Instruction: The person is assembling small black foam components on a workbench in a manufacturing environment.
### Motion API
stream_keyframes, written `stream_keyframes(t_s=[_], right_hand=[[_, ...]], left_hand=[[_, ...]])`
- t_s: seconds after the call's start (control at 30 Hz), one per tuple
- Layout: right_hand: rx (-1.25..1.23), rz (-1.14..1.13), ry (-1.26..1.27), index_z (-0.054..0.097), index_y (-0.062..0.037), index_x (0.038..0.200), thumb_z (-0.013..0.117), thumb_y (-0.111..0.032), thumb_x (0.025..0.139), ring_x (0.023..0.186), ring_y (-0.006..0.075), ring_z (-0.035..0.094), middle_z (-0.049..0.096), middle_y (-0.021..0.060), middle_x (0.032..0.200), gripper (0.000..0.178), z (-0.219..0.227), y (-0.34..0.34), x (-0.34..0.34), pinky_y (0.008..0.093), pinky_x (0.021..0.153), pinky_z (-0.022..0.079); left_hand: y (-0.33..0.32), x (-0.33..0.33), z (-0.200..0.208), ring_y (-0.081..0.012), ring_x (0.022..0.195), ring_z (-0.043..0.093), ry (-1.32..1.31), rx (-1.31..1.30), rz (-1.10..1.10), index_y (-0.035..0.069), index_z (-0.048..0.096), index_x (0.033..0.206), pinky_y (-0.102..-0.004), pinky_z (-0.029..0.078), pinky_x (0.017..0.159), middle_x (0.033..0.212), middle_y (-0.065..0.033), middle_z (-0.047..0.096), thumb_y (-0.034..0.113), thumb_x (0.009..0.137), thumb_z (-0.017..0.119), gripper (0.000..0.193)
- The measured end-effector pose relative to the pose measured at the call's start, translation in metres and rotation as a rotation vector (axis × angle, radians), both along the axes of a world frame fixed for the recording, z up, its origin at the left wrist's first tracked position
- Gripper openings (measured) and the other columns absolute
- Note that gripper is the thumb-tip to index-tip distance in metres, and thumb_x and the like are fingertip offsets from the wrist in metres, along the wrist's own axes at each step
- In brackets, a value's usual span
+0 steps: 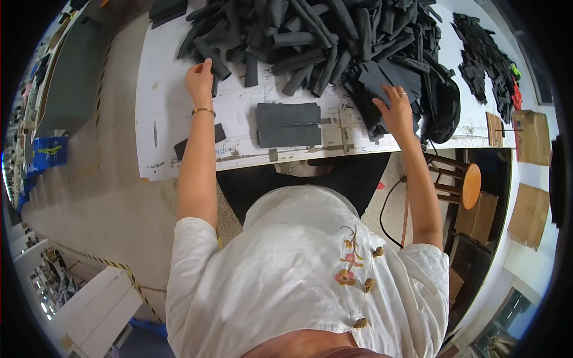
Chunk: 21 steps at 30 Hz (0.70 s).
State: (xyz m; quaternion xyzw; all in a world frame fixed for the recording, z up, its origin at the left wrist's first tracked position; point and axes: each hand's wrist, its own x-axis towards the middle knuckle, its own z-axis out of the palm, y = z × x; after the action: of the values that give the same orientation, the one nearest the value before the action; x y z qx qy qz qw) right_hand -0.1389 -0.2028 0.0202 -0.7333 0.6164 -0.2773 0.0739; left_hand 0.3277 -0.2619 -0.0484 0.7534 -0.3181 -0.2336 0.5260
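While the 2 hands are well apart, the flat dark sheets point(388, 73) lie beneath and just beyond the right hand point(397, 110), the nearer hand; its thumb is spread, but whether it grips any sheet cannot be told. The left hand point(202, 80), fingers curled, is at the near end of 1 rolled dark tube point(212, 58), its grip also unclear. Between the hands, toward the near side, lie 2 dark panels point(289, 113), long axes running left to right. Beyond the hands rises 1 heap of rolled pieces point(292, 40), too overlapped to count, as are the sheets. Right of the right hand sits 1 black bag point(444, 107), on 1 white table point(155, 101)
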Motion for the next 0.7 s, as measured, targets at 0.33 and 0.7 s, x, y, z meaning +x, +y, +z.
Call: stream_keyframes(t_s=[0.33, 0.7], right_hand=[[-0.171, 0.383, 0.739, 0.058, -0.0065, 0.089, 0.062, -0.011, 0.072, 0.092, 0.0254, 0.055, 0.057, 0.0089, 0.093, 0.018, -0.014, -0.004, -0.017, 0.0376, 0.079, 0.044], [0.074, 0.513, -0.069, 0.048, -0.0010, 0.100, 0.069, -0.002, 0.079, 0.086, 0.0390, 0.055, 0.051, 0.0179, 0.093, 0.030, 0.034, 0.020, 0.083, 0.0409, 0.076, 0.046]], left_hand=[[0.005, -0.008, -0.024, -0.0250, 0.071, 0.061, -0.034, -0.219, 0.062, -0.004, 0.057, 0.099, -0.0356, 0.049, 0.066, 0.089, -0.0143, 0.064, 0.013, 0.090, 0.062, 0.020], [0.074, -0.068, 0.020, -0.0178, 0.074, 0.056, 1.350, -0.425, -0.302, 0.002, 0.056, 0.106, -0.0285, 0.046, 0.065, 0.086, -0.0090, 0.058, 0.028, 0.096, 0.060, 0.028]])
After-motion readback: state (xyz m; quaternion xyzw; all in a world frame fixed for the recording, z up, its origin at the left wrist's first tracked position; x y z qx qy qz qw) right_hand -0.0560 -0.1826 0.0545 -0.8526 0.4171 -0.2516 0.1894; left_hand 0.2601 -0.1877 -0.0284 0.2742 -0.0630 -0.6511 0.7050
